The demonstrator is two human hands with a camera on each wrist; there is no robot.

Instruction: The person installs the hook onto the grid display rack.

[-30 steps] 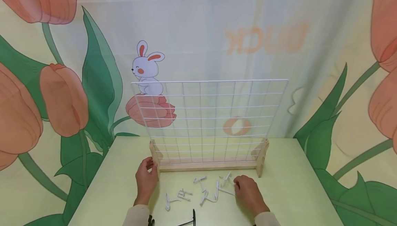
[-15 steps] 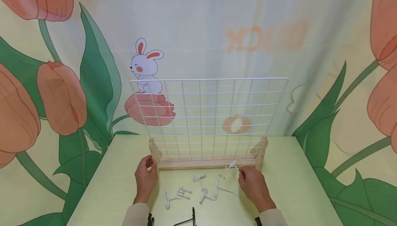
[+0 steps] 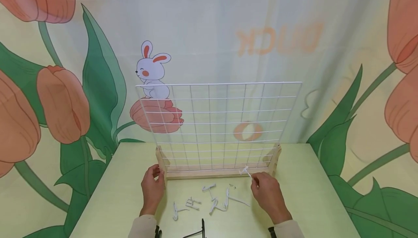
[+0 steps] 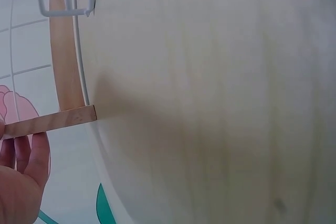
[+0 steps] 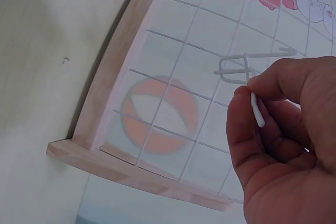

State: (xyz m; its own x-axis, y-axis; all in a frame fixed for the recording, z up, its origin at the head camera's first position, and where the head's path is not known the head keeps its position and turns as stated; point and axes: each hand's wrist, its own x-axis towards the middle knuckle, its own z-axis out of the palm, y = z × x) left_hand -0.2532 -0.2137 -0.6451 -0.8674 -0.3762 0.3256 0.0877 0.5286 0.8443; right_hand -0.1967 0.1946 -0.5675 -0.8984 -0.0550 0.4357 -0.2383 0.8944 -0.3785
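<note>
A white wire grid panel [image 3: 218,122] stands upright in a wooden base [image 3: 215,173] on a pale green table [image 3: 303,198]. My left hand [image 3: 152,189] grips the left foot of the wooden base [image 4: 50,121]. My right hand [image 3: 266,192] pinches a white wire hook [image 3: 245,171] by its stem, held just in front of the panel's lower right part. In the right wrist view the white wire hook [image 5: 247,69] sticks out from my fingertips [image 5: 247,103], close to the grid panel [image 5: 210,51]. Several more white hooks [image 3: 212,200] lie on the table between my hands.
A curtain printed with tulips and a rabbit [image 3: 153,73] hangs behind the table. A black object [image 3: 200,230] lies at the near table edge. Bare table surface stretches to the right of the wooden base.
My right hand picked a white hook off the table and lifted it up toward the grid's lower right part. The left hand stayed on the base's left foot.
</note>
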